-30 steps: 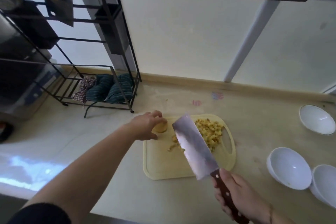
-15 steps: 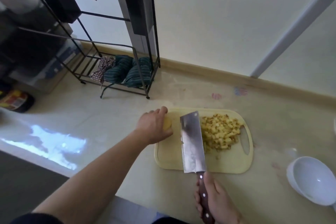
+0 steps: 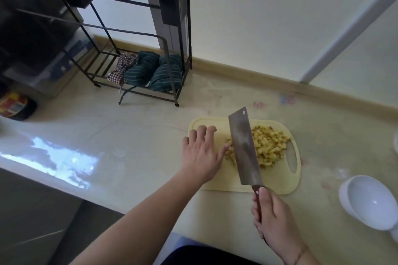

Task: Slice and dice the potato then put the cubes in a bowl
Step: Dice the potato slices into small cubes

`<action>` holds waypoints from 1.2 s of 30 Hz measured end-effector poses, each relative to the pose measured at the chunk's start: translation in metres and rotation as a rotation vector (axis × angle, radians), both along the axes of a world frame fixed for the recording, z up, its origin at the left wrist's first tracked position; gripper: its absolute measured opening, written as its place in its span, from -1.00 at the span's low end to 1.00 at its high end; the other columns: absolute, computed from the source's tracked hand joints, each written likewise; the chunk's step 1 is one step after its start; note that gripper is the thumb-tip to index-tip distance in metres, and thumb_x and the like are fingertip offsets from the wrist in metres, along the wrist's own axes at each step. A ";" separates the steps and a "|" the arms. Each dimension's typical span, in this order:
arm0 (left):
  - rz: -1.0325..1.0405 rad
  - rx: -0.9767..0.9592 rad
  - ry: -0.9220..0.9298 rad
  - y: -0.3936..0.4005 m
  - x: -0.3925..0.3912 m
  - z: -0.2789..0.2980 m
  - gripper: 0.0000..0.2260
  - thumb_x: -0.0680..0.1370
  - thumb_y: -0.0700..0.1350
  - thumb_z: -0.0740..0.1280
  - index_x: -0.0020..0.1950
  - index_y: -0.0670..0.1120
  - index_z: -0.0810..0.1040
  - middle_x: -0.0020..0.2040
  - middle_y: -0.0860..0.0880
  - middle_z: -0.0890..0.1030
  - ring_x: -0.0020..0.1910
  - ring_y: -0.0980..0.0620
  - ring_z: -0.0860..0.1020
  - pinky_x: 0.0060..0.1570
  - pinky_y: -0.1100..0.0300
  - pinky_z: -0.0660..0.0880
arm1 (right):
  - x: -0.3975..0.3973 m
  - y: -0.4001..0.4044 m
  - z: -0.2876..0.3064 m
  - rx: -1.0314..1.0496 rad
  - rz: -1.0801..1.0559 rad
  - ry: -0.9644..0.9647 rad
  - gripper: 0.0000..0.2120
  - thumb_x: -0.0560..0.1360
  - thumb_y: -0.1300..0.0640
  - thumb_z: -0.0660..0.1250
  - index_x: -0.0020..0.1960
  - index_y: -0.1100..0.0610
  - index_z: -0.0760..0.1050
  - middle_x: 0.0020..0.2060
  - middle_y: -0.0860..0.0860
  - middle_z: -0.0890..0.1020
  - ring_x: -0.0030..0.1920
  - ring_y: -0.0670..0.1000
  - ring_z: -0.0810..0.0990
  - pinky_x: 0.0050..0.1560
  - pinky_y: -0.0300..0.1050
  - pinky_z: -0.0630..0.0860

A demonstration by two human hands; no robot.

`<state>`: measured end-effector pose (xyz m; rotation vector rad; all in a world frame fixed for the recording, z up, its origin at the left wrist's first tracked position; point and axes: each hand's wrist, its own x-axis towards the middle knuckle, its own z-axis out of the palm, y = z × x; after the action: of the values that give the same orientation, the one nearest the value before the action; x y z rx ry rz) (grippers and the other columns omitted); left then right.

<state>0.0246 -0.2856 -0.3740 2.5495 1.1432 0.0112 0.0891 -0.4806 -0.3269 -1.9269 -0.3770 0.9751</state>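
The right hand [image 3: 272, 219] holds tight round the cleaver [image 3: 244, 146] handle; the left hand [image 3: 201, 153], which cupped a potato lump a moment ago, now lies flat with fingers spread at 9 o'clock of the potato cubes [image 3: 268, 148] on the cutting board [image 3: 277, 183]; dicing looks nearly done, and the bowl [image 3: 370, 202] waits at 4 o'clock.

Glossy steel cleaver [image 3: 244, 146], matt plastic cutting board [image 3: 277, 183], shiny white bowl [image 3: 370, 202], glossy countertop [image 3: 129, 135].

Soft daylight, countertop [image 3: 64, 153] glare, edges warped.
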 end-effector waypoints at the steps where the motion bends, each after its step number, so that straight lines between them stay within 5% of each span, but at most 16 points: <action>1: 0.009 -0.037 -0.070 -0.003 0.007 -0.002 -0.36 0.57 0.35 -0.14 0.48 0.01 0.29 0.42 -0.05 0.35 0.36 -0.13 0.33 0.29 -0.07 0.28 | 0.001 0.001 0.001 -0.008 0.001 -0.037 -0.60 0.56 -0.09 0.06 -0.19 0.21 0.43 -0.51 -0.01 0.41 -0.56 -0.06 0.34 -0.57 -0.26 0.29; 4: 0.012 -0.146 -0.155 -0.015 0.030 -0.009 -0.39 0.57 0.26 -0.16 0.51 0.02 0.26 0.49 -0.04 0.27 0.45 -0.13 0.21 0.39 -0.11 0.16 | 0.002 0.000 0.001 -0.052 0.013 -0.136 -0.63 0.59 -0.06 0.05 -0.21 0.15 0.43 -0.55 -0.02 0.43 -0.57 -0.03 0.37 -0.52 -0.19 0.33; 10: 0.022 -0.194 -0.421 -0.012 0.021 -0.016 -0.67 0.64 -0.01 0.18 0.38 -0.04 0.45 0.39 -0.03 0.43 0.39 -0.08 0.29 0.38 -0.04 0.20 | -0.001 -0.010 0.013 -0.007 -0.006 -0.132 -0.63 0.56 -0.09 0.07 -0.19 0.17 0.44 -0.54 0.02 0.43 -0.58 -0.02 0.36 -0.54 -0.22 0.30; 12: -0.121 -0.177 -0.412 0.006 -0.007 -0.019 -0.58 0.56 0.09 0.18 0.34 -0.06 0.50 0.34 -0.03 0.50 0.36 -0.08 0.37 0.35 -0.03 0.27 | -0.007 -0.011 0.016 0.027 0.028 -0.072 -0.59 0.52 -0.12 0.05 -0.18 0.20 0.42 -0.52 0.04 0.42 -0.57 -0.01 0.34 -0.56 -0.22 0.28; 17: -0.591 -0.065 -0.247 0.027 -0.053 -0.042 -0.47 0.48 0.11 0.29 0.42 -0.03 0.40 0.37 -0.04 0.52 0.34 -0.13 0.42 0.28 -0.08 0.40 | -0.020 -0.012 -0.008 -0.045 0.160 -0.156 -0.72 0.53 -0.19 0.04 -0.21 -0.09 0.41 -0.50 -0.05 0.52 -0.51 -0.11 0.44 -0.42 -0.10 0.35; 21: -0.420 0.009 -0.376 0.020 -0.058 -0.050 -0.52 0.50 0.14 0.33 0.34 -0.05 0.42 0.23 -0.10 0.60 0.19 -0.12 0.48 0.13 -0.05 0.54 | -0.023 -0.006 -0.020 -0.086 0.166 -0.192 -0.64 0.46 -0.32 0.02 -0.18 -0.11 0.44 -0.45 -0.10 0.56 -0.41 -0.08 0.51 -0.31 0.05 0.48; 25: -0.240 0.051 -0.489 0.000 -0.054 -0.052 -0.54 0.42 0.09 0.49 0.21 -0.15 0.58 0.14 -0.12 0.64 0.05 -0.08 0.46 0.10 0.05 0.47 | -0.023 0.004 -0.014 -0.095 0.249 -0.282 -0.62 0.50 -0.27 0.04 -0.23 0.00 0.39 -0.46 0.00 0.52 -0.43 -0.05 0.48 -0.25 0.03 0.48; 29: -0.269 0.052 -0.495 -0.005 -0.060 -0.055 -0.57 0.45 0.03 0.56 0.24 -0.14 0.61 0.22 -0.11 0.60 0.12 -0.13 0.50 0.18 0.03 0.48 | -0.023 0.007 -0.009 -0.114 0.311 -0.317 -0.70 0.55 -0.11 0.10 -0.26 0.04 0.35 -0.43 0.05 0.54 -0.37 -0.03 0.50 -0.22 0.00 0.42; 33: -0.384 0.160 -0.509 -0.004 -0.071 -0.053 -0.86 0.56 -0.08 0.45 0.06 -0.10 0.64 0.19 -0.09 0.61 0.11 -0.20 0.51 0.08 -0.02 0.49 | -0.021 0.008 -0.003 -0.098 0.297 -0.338 -0.61 0.46 -0.23 0.01 -0.25 0.06 0.37 -0.44 0.05 0.54 -0.37 -0.02 0.50 -0.25 -0.02 0.40; 36: -0.460 0.139 -0.497 0.000 -0.068 -0.051 -0.88 0.54 -0.18 0.45 0.06 -0.14 0.66 0.13 -0.10 0.63 0.10 -0.19 0.55 0.06 -0.02 0.53 | -0.027 0.009 -0.001 -0.094 0.332 -0.346 -0.60 0.44 -0.26 -0.01 -0.25 0.04 0.35 -0.46 0.07 0.52 -0.35 -0.01 0.50 -0.30 -0.10 0.37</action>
<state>-0.0437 -0.2854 -0.4251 2.6475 0.3750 0.5897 0.0624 -0.4716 -0.3275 -2.1664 -0.8867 0.8755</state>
